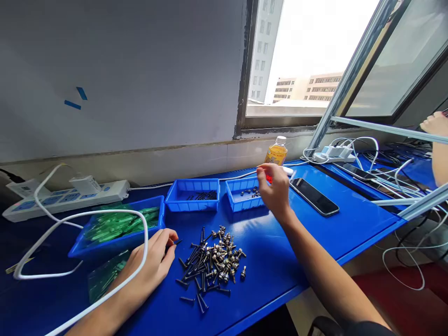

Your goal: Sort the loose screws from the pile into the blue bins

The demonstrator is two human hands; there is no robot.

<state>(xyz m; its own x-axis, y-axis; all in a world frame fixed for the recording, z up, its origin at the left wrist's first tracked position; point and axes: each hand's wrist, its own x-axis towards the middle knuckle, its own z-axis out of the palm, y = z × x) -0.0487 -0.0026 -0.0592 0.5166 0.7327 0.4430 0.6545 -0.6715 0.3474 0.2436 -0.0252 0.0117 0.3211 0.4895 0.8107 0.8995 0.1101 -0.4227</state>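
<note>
My left hand (pixel 157 256) is closed around a dark screw (pixel 178 241) whose tip pokes out past the fingers, just left of the pile. That mixed pile of screws (pixel 213 261) lies on the blue table; some are long and black, others shorter with silvery heads or washers. Raised over the right end of a small blue bin (pixel 241 206), my right hand (pixel 275 186) has its fingers pinched together. Whatever is between them is hidden. A few small metal pieces (pixel 250 192) sit in that bin. The neighbouring blue bin (pixel 192 206) contains dark screws (pixel 206 195).
A larger blue bin (pixel 161 212) at left holds green plastic bags (pixel 119 224). A white cable (pixel 145 242) loops across my left forearm, near a power strip (pixel 66 198). Behind my right hand stands a drink bottle (pixel 277 151); a phone (pixel 315 197) lies to its right, beside a metal frame (pixel 329 112).
</note>
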